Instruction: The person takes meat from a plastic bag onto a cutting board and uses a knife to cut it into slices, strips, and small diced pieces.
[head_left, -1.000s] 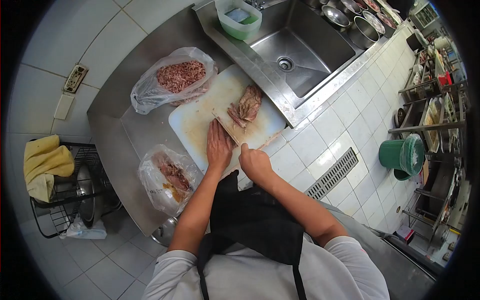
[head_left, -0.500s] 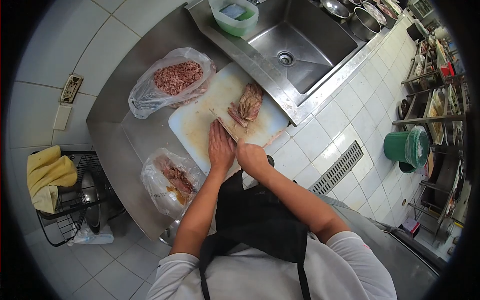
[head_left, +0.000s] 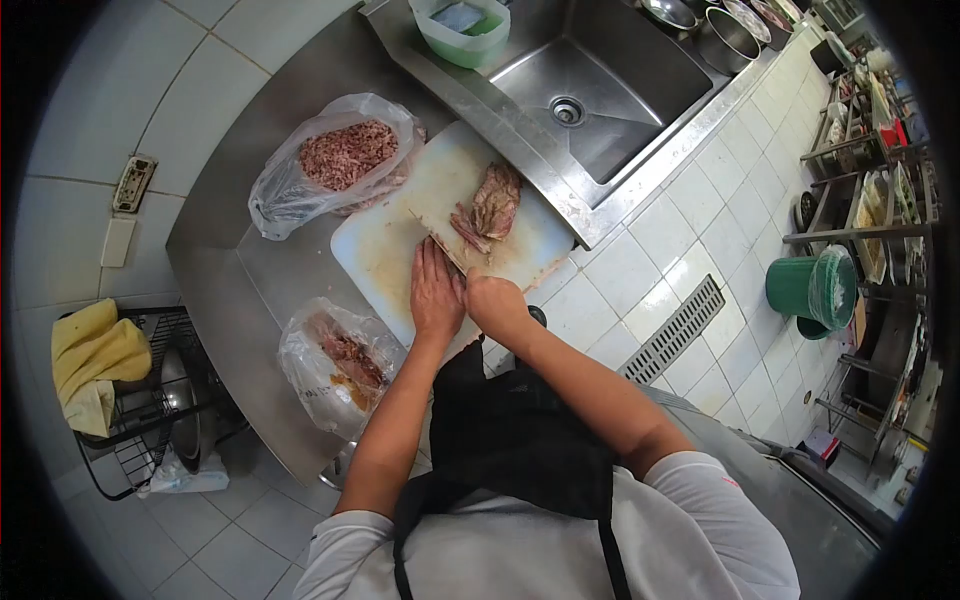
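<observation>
My right hand is wrapped round the handle of a knife, which is hidden in the fist. The narrow knife blade points up and left across the white cutting board. Beside the blade, my left hand lies with fingers stretched out; whether its fingertips touch the blade I cannot tell. Just beyond the knife lies a brownish piece of meat, with thinner strips at its near end.
An open plastic bag of chopped meat rests at the board's upper left. Nearer me is a clear bag with a meat piece. Upper right are a steel sink and a green-tinted tub. A green bin stands on the floor.
The whole view has shifted slightly. Both hands, the knife and the meat keep nearly the same places on the board.
</observation>
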